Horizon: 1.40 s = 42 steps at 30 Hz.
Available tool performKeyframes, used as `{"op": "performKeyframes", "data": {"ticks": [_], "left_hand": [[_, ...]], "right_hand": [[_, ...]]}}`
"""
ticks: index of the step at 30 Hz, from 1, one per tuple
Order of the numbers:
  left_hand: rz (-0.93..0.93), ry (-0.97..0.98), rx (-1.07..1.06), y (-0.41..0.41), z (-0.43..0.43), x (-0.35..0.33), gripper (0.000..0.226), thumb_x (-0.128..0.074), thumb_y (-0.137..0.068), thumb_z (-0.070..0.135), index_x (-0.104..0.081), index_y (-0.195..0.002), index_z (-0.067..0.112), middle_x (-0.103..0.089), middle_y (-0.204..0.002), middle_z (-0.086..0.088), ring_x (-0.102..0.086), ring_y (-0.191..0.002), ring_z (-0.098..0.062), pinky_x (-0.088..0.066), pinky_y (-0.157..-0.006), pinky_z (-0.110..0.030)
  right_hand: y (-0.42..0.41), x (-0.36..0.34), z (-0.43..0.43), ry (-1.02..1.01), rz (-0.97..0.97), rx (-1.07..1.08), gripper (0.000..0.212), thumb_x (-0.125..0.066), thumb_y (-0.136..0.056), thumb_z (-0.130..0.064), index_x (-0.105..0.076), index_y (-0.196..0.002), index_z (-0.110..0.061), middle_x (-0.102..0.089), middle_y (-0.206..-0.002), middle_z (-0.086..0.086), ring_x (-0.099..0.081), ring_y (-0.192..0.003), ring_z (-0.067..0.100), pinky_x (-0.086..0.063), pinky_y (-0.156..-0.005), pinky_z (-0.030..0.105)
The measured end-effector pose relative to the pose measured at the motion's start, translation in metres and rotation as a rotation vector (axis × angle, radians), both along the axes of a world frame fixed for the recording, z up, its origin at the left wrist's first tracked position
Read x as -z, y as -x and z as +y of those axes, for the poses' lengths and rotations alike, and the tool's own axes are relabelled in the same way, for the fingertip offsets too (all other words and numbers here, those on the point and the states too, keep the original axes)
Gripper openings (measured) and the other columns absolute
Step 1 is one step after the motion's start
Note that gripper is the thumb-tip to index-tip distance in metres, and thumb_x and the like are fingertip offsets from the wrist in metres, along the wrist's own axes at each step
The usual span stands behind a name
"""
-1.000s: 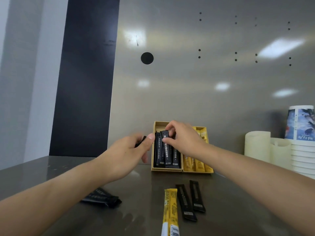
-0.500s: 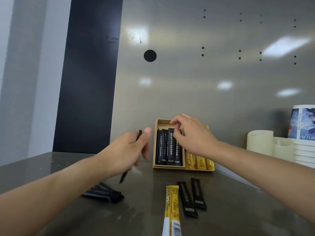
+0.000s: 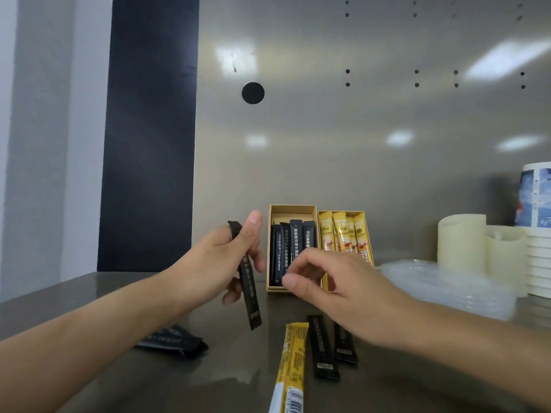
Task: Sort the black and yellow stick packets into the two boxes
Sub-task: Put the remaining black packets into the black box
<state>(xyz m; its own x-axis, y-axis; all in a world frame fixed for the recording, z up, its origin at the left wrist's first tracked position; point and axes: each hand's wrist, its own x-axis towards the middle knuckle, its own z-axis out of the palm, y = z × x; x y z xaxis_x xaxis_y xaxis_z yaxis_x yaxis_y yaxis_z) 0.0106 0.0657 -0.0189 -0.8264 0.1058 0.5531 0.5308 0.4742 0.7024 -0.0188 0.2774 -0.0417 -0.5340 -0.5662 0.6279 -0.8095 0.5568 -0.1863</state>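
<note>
Two open cardboard boxes stand side by side against the back wall. The left box [image 3: 293, 210] holds several black stick packets [image 3: 295, 245]; the right box [image 3: 368, 248] holds yellow stick packets [image 3: 341, 231]. My left hand [image 3: 217, 260] pinches one black packet [image 3: 249, 290] upright, just left of the left box. My right hand [image 3: 337, 290] hovers in front of the boxes with loosely curled fingers, holding nothing. On the counter lie one yellow packet [image 3: 292, 365], two black packets [image 3: 322, 347] [image 3: 344, 344], and more black packets [image 3: 174, 341] at the left.
The steel counter [image 3: 89, 293] ends at a metal back wall [image 3: 328, 144]. At the right stand cream cylinders [image 3: 460, 242], a stack of paper cups [image 3: 536, 228] and clear plastic lids [image 3: 447, 281].
My right hand has pulled back from the black box towards me, empty. My left hand has turned its black packet more upright, nearer the box.
</note>
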Motion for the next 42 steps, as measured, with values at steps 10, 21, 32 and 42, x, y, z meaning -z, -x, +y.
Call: {"op": "performKeyframes", "data": {"ticks": [10,21,32,42], "left_hand": [[-0.066,-0.099,0.177,-0.006,0.011,0.004,0.050,-0.048,-0.095,0.050,-0.063,-0.095,0.003,-0.066,-0.071,-0.002,-0.061,-0.063,-0.021,-0.060,-0.059,-0.033],[0.048,-0.116,0.038,-0.004,0.002,-0.002,0.036,-0.045,-0.106,0.027,-0.071,-0.101,0.004,-0.068,-0.067,0.010,-0.057,-0.060,-0.012,-0.054,-0.051,-0.029],[0.054,-0.145,0.205,0.000,-0.004,-0.003,0.030,-0.037,-0.109,0.012,-0.063,-0.098,0.003,-0.067,-0.089,-0.005,-0.058,-0.068,-0.012,-0.056,-0.065,-0.024],[-0.035,-0.280,0.234,-0.002,-0.003,-0.003,0.045,-0.030,-0.110,0.031,-0.063,-0.114,0.001,-0.067,-0.089,-0.009,-0.064,-0.071,-0.022,-0.059,-0.063,-0.033]], "right_hand": [[-0.015,0.015,-0.014,0.077,-0.159,-0.087,0.024,-0.057,-0.096,-0.047,-0.071,-0.098,-0.027,-0.074,-0.087,-0.008,-0.070,-0.081,0.010,-0.059,-0.074,0.038],[-0.006,0.018,-0.012,0.083,-0.448,-0.180,0.019,-0.052,-0.104,-0.015,-0.062,-0.117,-0.025,-0.078,-0.097,-0.008,-0.070,-0.101,0.003,-0.054,-0.100,0.032],[-0.006,0.014,-0.012,0.261,-0.656,-0.300,0.039,-0.037,-0.105,-0.038,-0.068,-0.121,-0.023,-0.077,-0.099,-0.005,-0.070,-0.092,0.010,-0.052,-0.084,0.029],[0.005,0.016,-0.011,0.435,-0.465,-0.223,0.010,-0.072,-0.090,-0.027,-0.076,-0.094,-0.018,-0.079,-0.083,0.003,-0.075,-0.081,0.019,-0.062,-0.084,0.036]]}}
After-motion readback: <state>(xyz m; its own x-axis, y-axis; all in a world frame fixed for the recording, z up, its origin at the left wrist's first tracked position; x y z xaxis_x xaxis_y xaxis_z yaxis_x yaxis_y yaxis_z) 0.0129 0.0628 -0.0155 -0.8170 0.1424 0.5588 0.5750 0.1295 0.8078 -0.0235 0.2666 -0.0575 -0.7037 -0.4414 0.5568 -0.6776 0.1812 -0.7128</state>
